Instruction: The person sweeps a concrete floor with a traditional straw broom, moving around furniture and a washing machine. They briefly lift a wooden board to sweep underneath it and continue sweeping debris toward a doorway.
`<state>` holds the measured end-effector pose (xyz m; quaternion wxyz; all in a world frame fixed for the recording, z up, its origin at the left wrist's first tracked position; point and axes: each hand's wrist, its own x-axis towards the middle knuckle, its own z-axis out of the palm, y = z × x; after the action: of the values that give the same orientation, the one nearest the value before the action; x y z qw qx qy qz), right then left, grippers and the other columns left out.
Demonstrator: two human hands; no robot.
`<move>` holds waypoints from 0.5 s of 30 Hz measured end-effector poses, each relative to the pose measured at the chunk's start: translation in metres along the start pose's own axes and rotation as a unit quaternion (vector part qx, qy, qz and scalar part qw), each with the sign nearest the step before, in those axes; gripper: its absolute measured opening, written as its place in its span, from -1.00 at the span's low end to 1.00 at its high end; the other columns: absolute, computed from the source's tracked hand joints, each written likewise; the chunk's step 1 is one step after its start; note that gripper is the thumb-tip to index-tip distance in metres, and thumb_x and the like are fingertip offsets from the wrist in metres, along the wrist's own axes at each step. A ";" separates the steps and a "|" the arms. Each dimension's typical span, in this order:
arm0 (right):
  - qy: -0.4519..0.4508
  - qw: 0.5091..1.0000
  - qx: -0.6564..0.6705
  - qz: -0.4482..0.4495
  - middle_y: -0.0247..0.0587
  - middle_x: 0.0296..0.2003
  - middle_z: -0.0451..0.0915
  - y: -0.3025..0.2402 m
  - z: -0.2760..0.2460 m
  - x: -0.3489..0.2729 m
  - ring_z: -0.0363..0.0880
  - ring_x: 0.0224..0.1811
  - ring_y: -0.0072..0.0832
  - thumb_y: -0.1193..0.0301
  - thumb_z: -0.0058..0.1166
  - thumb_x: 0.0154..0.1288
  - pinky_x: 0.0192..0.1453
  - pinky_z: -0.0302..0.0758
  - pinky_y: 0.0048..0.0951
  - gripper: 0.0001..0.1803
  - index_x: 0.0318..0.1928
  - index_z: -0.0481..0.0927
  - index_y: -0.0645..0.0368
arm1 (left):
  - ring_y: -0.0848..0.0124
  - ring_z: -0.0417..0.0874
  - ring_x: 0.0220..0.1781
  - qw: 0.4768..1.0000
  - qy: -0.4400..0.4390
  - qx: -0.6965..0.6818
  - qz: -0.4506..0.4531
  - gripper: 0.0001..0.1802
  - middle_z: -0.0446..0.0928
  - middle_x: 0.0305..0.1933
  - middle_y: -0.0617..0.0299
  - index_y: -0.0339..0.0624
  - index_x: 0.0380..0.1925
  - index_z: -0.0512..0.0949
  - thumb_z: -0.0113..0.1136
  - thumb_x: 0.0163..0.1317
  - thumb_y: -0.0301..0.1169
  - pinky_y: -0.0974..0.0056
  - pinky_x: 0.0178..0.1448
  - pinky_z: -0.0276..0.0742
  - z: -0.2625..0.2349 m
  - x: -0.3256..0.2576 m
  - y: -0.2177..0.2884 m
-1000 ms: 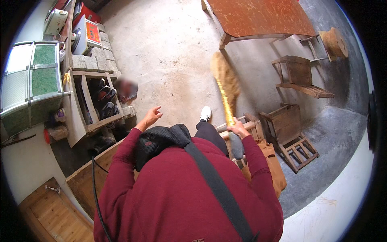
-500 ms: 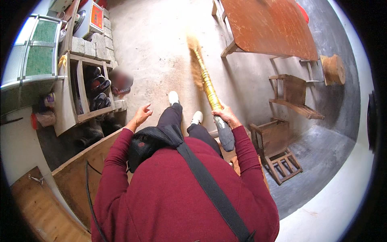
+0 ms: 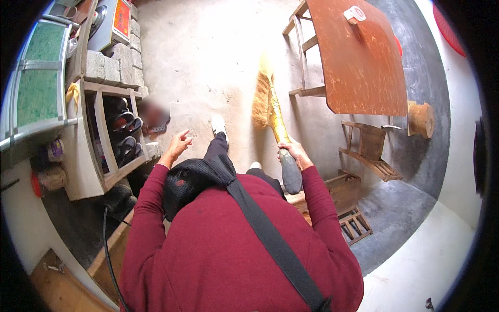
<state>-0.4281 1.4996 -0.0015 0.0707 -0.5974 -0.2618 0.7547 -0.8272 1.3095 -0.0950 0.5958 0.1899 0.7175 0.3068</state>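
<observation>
A broom (image 3: 279, 120) with a yellow-wrapped handle and a dark grey grip end is in my right hand (image 3: 295, 153), whose fingers wrap around the handle. Its straw bristles (image 3: 261, 99) point away from me, over the pale floor (image 3: 202, 67). My left hand (image 3: 178, 145) hangs free on the other side of my body, with fingers apart and nothing in it. Nearest to that hand is a wooden shoe rack (image 3: 110, 136) holding several dark shoes (image 3: 127, 148).
A brown table (image 3: 364, 62) with a small white container (image 3: 354, 14) stands at the far right. Wooden chairs (image 3: 372, 143) and a wooden spool-like stool (image 3: 420, 119) are below it. Grey bricks (image 3: 112, 67) and a green-panelled cabinet (image 3: 39, 88) line the left.
I have stepped forward, so the table and chairs sit lower in view. The broom has turned more upright in the picture, its bristles now nearer and fanned to the left of the handle.
</observation>
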 end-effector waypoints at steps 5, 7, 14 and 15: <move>0.099 0.990 0.004 -0.105 -0.21 -0.54 0.46 -0.009 0.038 0.079 0.50 -0.65 -0.40 0.54 0.07 0.02 -0.61 0.52 -0.35 -0.55 0.00 0.36 0.15 | 0.44 0.56 -0.24 1.000 0.012 0.013 -0.024 -0.39 0.50 -0.25 0.18 -0.22 0.20 0.21 0.10 0.12 -0.37 0.35 -0.22 0.45 -0.051 0.024 0.022; 0.207 0.971 0.033 -0.115 -0.24 -0.43 0.50 -0.025 0.052 0.139 0.50 -0.47 -0.43 0.51 0.13 -0.07 -0.44 0.47 -0.38 -0.60 -0.12 0.43 0.26 | 0.44 0.56 -0.24 0.999 0.022 0.002 -0.030 -0.39 0.51 -0.26 0.19 -0.23 0.20 0.20 0.10 0.12 -0.37 0.36 -0.22 0.45 -0.067 0.032 0.023; 0.043 0.997 0.049 -0.028 -0.21 -0.52 0.52 -0.118 0.062 0.218 0.50 -0.56 -0.41 0.44 0.16 -0.03 -0.46 0.50 -0.35 -0.79 -0.34 0.53 0.26 | 0.44 0.57 -0.23 0.997 0.016 -0.017 -0.069 -0.40 0.51 -0.27 0.21 -0.25 0.19 0.22 0.09 0.13 -0.37 0.39 -0.25 0.44 -0.092 0.030 0.026; 0.026 0.999 0.013 -0.032 -0.21 -0.52 0.52 -0.123 0.066 0.209 0.49 -0.58 -0.42 0.43 0.16 -0.04 -0.47 0.50 -0.35 -0.79 -0.35 0.53 0.25 | 0.45 0.57 -0.23 0.997 0.012 -0.021 -0.075 -0.41 0.51 -0.27 0.21 -0.25 0.19 0.22 0.09 0.13 -0.37 0.40 -0.25 0.44 -0.094 0.032 0.023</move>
<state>-0.5727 1.6719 -0.1134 0.1096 -0.6067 -0.2693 0.7399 -0.9277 1.3269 -0.0935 0.6121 0.1195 0.7304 0.2786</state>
